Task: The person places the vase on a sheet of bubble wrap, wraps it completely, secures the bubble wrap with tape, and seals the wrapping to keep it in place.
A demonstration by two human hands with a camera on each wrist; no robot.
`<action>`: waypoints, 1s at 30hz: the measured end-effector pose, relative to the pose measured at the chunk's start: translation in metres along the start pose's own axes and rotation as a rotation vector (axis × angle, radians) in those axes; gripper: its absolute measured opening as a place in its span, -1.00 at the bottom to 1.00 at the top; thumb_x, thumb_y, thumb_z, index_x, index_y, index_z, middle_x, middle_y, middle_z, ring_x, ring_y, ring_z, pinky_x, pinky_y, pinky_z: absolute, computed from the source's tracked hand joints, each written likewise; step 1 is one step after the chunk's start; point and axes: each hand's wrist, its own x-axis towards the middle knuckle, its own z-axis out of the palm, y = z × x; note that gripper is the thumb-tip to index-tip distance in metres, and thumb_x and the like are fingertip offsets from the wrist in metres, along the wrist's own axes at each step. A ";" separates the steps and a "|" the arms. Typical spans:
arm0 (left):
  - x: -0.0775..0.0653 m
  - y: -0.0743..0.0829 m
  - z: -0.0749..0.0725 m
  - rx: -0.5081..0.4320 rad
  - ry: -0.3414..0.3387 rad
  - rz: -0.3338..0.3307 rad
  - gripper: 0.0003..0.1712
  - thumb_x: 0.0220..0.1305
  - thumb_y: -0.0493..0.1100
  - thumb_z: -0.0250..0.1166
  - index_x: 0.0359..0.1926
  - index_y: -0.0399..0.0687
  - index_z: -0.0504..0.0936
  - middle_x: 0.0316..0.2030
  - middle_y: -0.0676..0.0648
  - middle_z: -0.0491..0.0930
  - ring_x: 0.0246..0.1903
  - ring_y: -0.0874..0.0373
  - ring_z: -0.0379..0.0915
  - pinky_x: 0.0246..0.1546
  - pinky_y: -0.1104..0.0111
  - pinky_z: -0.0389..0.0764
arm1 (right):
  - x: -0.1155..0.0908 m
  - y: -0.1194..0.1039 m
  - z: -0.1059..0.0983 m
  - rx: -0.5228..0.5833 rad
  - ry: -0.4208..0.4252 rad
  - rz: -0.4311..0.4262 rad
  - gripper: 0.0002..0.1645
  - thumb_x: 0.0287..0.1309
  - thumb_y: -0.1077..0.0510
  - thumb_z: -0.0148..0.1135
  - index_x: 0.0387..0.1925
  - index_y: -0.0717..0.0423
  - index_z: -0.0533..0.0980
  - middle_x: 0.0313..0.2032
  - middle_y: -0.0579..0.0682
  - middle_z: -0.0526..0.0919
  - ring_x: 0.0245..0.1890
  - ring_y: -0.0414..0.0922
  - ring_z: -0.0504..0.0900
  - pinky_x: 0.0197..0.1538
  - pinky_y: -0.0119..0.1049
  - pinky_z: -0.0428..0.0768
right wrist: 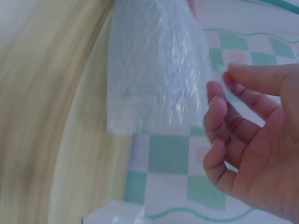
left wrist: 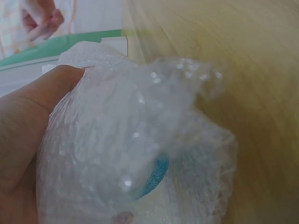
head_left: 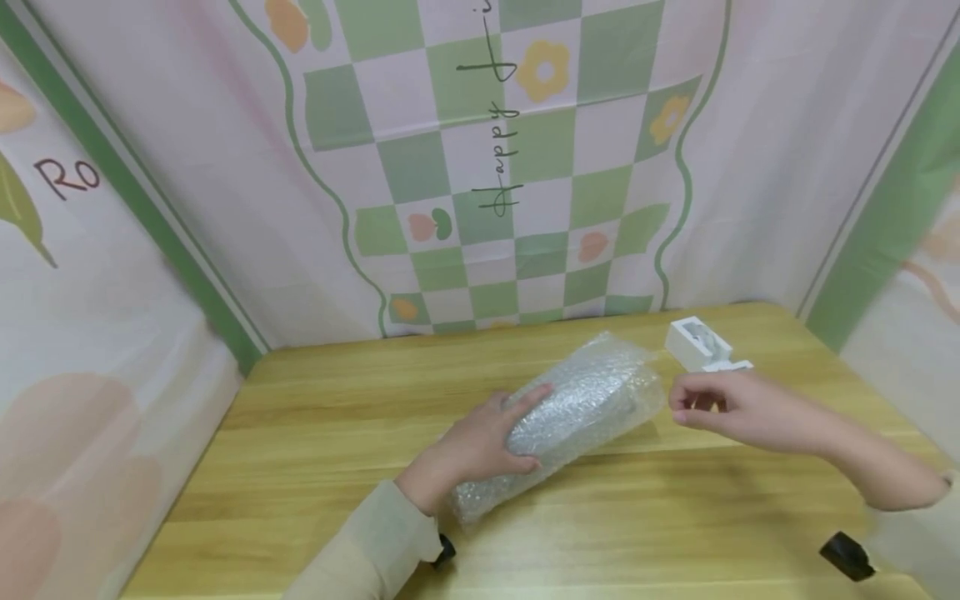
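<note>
A long roll of clear bubble wrap (head_left: 577,408) lies slantwise on the wooden table. Its near end, in the left wrist view, shows a curved blue edge (left wrist: 155,178) of something inside; what that is stays hidden. My left hand (head_left: 480,437) grips the roll near its closer end, thumb and fingers spread round its sides. Just beyond the far right end, my right hand (head_left: 738,408) hovers with fingers loosely curled. In the right wrist view its thumb tip and index fingertip (right wrist: 214,88) are close together, and I see nothing between them.
Behind my right hand stands a small white box-like holder (head_left: 697,343) with something clear inside, at the table's back right. A patterned cloth (head_left: 517,192) hangs along the back edge of the table (head_left: 337,400), with more cloth at both sides.
</note>
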 end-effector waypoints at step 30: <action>0.002 0.001 0.004 0.042 0.031 -0.020 0.27 0.18 0.08 0.54 0.62 0.63 -0.18 0.46 -0.36 0.20 0.24 -0.30 0.43 0.05 -0.15 0.63 | 0.056 -0.033 0.065 0.722 -0.002 0.293 -0.67 0.44 0.16 0.19 -0.09 0.45 0.53 -0.69 -0.22 0.26 -0.69 -0.33 0.14 -0.59 -0.49 0.15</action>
